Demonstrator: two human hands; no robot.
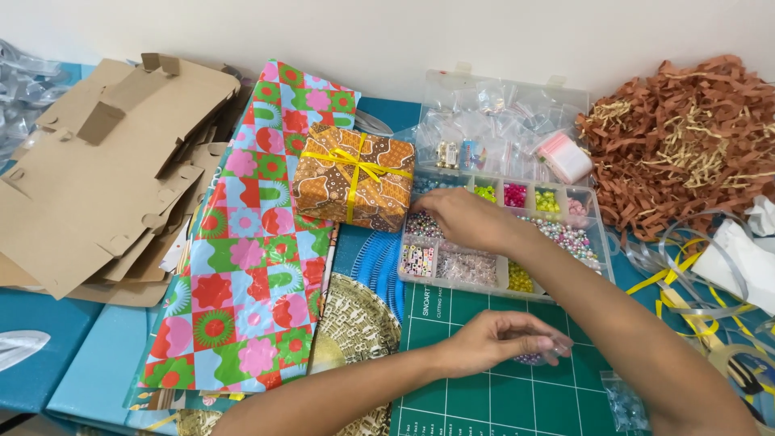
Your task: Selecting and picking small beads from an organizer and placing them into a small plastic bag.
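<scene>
My right hand (464, 218) reaches into the clear compartment tray of beads (597, 242), fingertips down at a left compartment near the wrapped gift box (353, 178) with the yellow ribbon. Over the green cutting mat (484, 387), my left hand (500, 343) pinches a small clear plastic bag (542, 354) holding a few beads. The tray's open lid (504, 109) is stacked with small clear bags.
Flat cardboard boxes (97, 169) lie at the left beside colourful patterned wrapping paper (250, 266). Brown shredded paper (686, 137) is piled at the right, with ribbon curls (694, 299) below it. Another small clear bag (623, 401) lies on the mat.
</scene>
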